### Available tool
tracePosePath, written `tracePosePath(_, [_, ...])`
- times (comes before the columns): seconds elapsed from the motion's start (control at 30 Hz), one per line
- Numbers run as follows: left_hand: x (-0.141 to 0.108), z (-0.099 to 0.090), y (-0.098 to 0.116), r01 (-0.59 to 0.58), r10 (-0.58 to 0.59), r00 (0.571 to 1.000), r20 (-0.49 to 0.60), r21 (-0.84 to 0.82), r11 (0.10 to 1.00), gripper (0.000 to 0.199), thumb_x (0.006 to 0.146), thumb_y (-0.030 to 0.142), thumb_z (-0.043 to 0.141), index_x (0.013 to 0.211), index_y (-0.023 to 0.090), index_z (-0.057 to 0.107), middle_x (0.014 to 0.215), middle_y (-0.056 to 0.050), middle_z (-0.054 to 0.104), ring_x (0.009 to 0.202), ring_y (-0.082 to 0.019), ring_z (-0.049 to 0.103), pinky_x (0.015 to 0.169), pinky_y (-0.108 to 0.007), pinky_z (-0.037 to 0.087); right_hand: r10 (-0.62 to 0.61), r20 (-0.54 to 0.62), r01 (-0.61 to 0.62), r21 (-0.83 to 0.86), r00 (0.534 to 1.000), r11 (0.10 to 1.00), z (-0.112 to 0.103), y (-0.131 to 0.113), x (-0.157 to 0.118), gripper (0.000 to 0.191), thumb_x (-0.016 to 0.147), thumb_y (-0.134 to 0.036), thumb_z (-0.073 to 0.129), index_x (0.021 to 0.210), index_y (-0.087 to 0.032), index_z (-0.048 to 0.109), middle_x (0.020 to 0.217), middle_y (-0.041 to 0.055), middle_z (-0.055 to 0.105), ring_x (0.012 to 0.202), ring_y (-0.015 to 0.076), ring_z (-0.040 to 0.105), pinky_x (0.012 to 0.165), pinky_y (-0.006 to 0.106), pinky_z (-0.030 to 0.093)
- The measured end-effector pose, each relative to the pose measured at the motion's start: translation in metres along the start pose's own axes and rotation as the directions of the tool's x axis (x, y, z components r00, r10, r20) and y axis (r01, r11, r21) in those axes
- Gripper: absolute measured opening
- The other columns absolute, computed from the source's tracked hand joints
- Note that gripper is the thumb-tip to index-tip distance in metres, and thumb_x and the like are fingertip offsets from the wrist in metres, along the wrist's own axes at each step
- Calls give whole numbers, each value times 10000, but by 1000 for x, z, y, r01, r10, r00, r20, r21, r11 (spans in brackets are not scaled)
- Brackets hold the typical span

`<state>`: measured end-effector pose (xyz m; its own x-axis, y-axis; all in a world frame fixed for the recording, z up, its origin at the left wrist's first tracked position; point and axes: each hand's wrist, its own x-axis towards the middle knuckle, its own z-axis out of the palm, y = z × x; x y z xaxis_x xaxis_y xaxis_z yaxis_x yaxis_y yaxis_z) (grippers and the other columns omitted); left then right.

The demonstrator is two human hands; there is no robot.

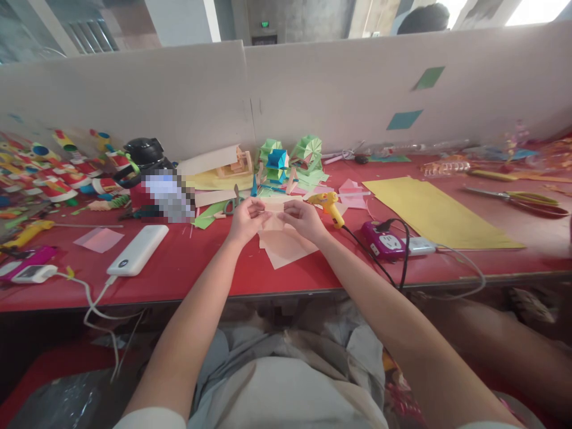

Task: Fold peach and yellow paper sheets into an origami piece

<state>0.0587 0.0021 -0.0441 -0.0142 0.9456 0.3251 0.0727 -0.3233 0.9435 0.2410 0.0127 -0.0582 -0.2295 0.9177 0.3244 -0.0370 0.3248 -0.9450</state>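
Between my two hands, above the red table, is a small piece of pale peach paper (273, 221). My left hand (246, 219) pinches its left side, and my right hand (304, 220) pinches the right side. Below them, loose peach sheets (288, 245) lie on the table. A yellow glue gun (331, 208) rests just right of my right hand. Scissors (231, 205) with dark green handles lie just beyond my left hand. Behind the hands stand folded green paper shapes (308, 152) and a blue one (277, 164).
A purple power socket (384, 240) with cables sits right, near yellow sheets (442, 211) and red-handled scissors (536, 205). To the left are a white power bank (138, 250), a black bottle (145, 156) and several colourful paper figures (58, 179). A pale partition (156, 95) runs behind.
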Motion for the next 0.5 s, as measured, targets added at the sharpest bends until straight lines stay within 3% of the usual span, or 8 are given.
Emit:
tracePosePath(0.23, [-1, -1, 0, 71, -71, 997, 28, -13, 997, 478, 547, 351, 859, 860, 195, 533, 870, -39, 647, 884, -190, 653, 818, -318, 517, 51, 9, -51, 42, 999, 998, 0, -6, -1, 483, 661, -587, 762, 897, -191, 617, 764, 25, 654, 731, 171, 625, 686, 319, 533])
tracePosePath(0.4, [-2, -1, 0, 132, -129, 990, 50, -56, 990, 550, 547, 358, 862, 932, 202, 502, 800, -20, 657, 775, -183, 668, 770, -326, 520, 58, 102, -53, -52, 993, 997, 0, -8, -3, 503, 773, -656, 622, 626, -180, 551, 621, -5, 520, 634, 131, 531, 622, 277, 492])
tracePosePath(0.5, [-3, -1, 1, 143, -140, 989, 50, -66, 988, 578, 537, 341, 867, 951, 203, 489, 799, -19, 667, 752, -176, 665, 745, -309, 513, 27, 118, -9, -145, 993, 989, -1, -6, -3, 526, 792, -640, 609, 564, -181, 492, 568, -18, 453, 588, 117, 481, 584, 264, 450])
